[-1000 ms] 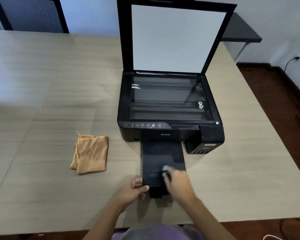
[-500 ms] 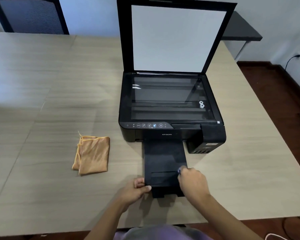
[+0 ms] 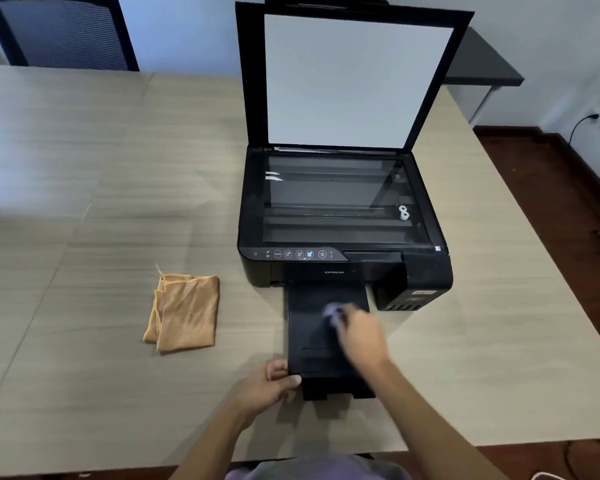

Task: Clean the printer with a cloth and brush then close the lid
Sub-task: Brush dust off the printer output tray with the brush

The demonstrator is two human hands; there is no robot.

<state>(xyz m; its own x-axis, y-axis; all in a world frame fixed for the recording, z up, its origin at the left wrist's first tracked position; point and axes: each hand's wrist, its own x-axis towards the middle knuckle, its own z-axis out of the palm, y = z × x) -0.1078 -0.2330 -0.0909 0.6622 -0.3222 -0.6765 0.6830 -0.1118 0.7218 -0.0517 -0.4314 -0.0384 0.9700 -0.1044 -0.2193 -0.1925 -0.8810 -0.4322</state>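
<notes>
A black printer [image 3: 426, 271] stands on the wooden table [image 3: 101, 202] with its scanner lid [image 3: 357, 77] raised upright and the glass [image 3: 336, 202] bare. Its black output tray [image 3: 312, 327] is pulled out toward me. My left hand [image 3: 267, 386] grips the tray's front left corner. My right hand [image 3: 361, 336] is over the middle of the tray, closed on a small brush [image 3: 332, 311] whose pale, blurred tip touches the tray. A folded orange cloth [image 3: 184, 313] lies on the table left of the tray, away from both hands.
A dark mesh office chair [image 3: 63, 32] stands behind the table at far left. A grey side desk [image 3: 485, 64] sits behind the lid at right. The table's right edge drops to a red-brown floor [image 3: 568, 220], with a wall socket and cable [image 3: 586, 123].
My right hand with the brush has swept from the tray's front part, out to its right edge, then up to the tray's middle nearer the printer body. My left hand has kept its hold.
</notes>
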